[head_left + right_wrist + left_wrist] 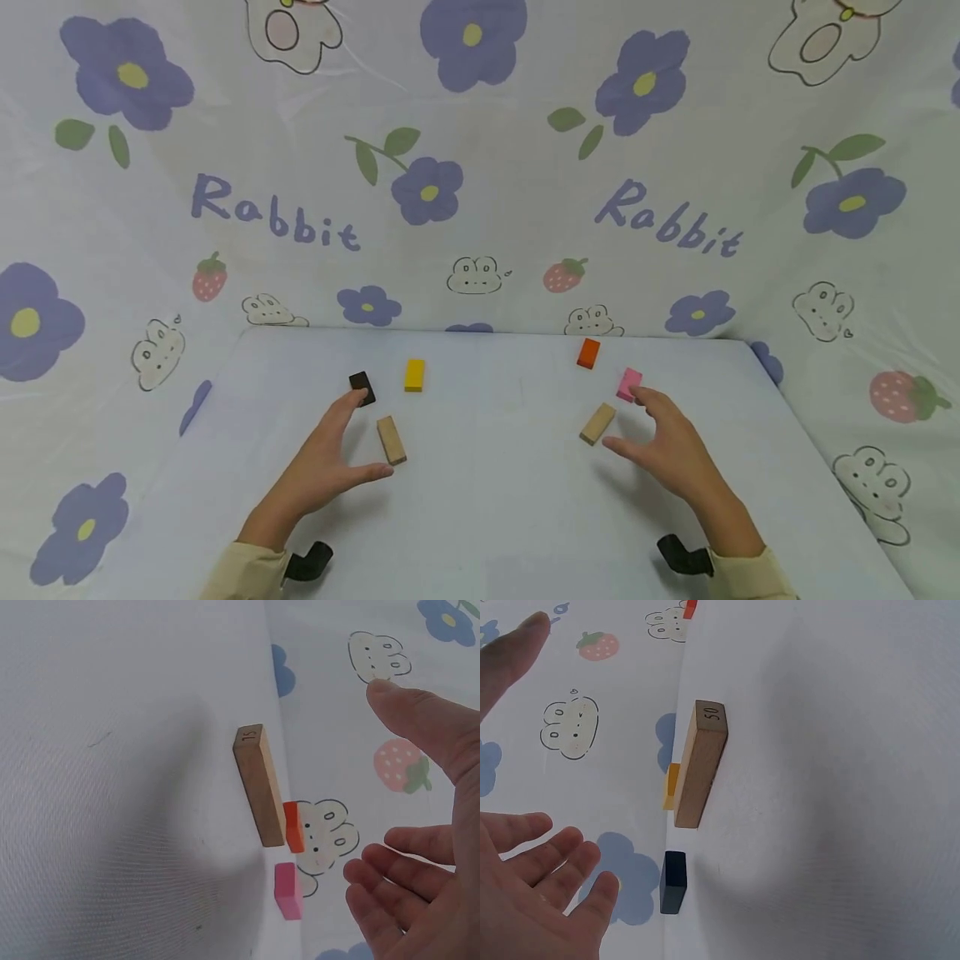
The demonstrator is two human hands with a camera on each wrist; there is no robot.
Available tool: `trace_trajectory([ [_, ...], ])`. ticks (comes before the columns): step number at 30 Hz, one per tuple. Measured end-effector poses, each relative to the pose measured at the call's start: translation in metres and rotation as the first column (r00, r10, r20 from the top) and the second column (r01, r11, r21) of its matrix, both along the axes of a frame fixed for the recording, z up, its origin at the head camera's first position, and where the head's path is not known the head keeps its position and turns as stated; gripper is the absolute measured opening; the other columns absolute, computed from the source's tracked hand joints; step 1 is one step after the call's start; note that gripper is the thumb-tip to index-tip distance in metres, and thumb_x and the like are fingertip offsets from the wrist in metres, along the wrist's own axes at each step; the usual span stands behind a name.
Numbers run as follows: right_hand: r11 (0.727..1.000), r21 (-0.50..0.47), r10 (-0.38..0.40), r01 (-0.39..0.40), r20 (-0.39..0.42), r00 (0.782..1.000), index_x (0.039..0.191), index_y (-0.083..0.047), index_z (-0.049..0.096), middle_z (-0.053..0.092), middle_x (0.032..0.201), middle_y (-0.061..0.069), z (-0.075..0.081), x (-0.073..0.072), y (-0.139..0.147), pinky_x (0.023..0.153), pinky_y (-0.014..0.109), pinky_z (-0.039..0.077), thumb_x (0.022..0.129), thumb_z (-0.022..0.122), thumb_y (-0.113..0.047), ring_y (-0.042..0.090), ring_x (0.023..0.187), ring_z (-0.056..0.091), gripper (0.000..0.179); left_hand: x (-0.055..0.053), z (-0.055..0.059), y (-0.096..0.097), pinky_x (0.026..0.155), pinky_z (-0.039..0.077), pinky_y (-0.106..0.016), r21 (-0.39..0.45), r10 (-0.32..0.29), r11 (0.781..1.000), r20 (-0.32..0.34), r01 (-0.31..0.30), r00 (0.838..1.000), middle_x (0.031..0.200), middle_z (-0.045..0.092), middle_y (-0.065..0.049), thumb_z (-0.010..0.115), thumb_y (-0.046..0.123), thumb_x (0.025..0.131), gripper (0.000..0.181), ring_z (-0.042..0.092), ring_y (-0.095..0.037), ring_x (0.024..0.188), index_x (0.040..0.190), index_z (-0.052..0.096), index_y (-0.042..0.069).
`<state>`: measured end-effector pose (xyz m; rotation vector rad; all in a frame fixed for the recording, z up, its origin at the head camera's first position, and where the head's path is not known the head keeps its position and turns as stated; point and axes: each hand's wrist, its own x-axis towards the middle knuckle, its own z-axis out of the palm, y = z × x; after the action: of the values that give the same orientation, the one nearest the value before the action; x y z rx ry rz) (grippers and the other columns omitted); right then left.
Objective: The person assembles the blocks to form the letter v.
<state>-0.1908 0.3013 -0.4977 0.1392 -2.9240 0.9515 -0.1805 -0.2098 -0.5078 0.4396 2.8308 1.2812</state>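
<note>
My left hand (318,471) hovers over the left side of the white table with thumb and fingers spread wide and nothing between them. Just past its thumb lies a plain wooden block (392,440); the left wrist view shows a number on that block's end (711,714). A black block (361,387) sits by the fingertips, and a yellow block (414,376) is farther back. On the other side, my right hand (675,454) is also spread and holds nothing. Nearest to it are a second wooden block (597,424) and a pink block (628,383), partly overlapped by its fingertips. Behind them lies an orange block (588,353).
The white tabletop (495,467) runs back to a hanging cloth (510,225) printed with flowers, rabbits and strawberries. More of this cloth flanks both sides. Black curved pieces (309,562) stick out from both sleeve cuffs.
</note>
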Motion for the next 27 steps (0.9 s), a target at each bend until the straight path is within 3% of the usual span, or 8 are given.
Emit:
trace_trajectory([
  [4, 1.0, -0.005, 0.001, -0.001, 0.001, 1.0, 0.163, 0.001, 0.039, 0.047, 0.158, 0.028, -0.002, -0.002, 0.0, 0.11, 0.071, 0.043, 0.09, 0.088, -0.048, 0.049, 0.141, 0.048, 0.101, -0.002, -0.005, 0.002, 0.121, 0.029, -0.068, 0.004, -0.007, 1.0, 0.01, 0.007, 1.0, 0.175, 0.026, -0.016, 0.097, 0.04, 0.081, 0.117, 0.026, -0.043, 0.159, 0.171, 0.028, 0.013],
  [18, 0.998, -0.059, 0.03, -0.03, -0.007, 1.0, 0.16, -0.001, 0.044, 0.05, 0.155, 0.025, -0.018, -0.008, -0.003, 0.109, 0.068, 0.045, 0.088, 0.092, -0.039, 0.046, 0.138, 0.05, 0.094, -0.007, -0.017, 0.004, 0.113, 0.041, -0.067, 0.043, -0.008, 0.999, 0.058, 0.005, 0.998, 0.167, 0.04, -0.019, 0.097, 0.036, 0.083, 0.109, 0.047, -0.047, 0.146, 0.169, 0.033, 0.013],
  [27, 0.997, -0.063, 0.033, -0.033, 0.002, 0.999, 0.16, 0.002, 0.044, 0.051, 0.155, 0.026, -0.021, -0.011, -0.007, 0.11, 0.065, 0.046, 0.089, 0.092, -0.04, 0.046, 0.137, 0.051, 0.096, -0.013, -0.021, 0.003, 0.115, 0.041, -0.066, 0.072, -0.012, 0.997, 0.085, 0.005, 0.996, 0.167, 0.039, -0.019, 0.095, 0.033, 0.085, 0.106, 0.047, -0.048, 0.146, 0.168, 0.033, 0.009],
])
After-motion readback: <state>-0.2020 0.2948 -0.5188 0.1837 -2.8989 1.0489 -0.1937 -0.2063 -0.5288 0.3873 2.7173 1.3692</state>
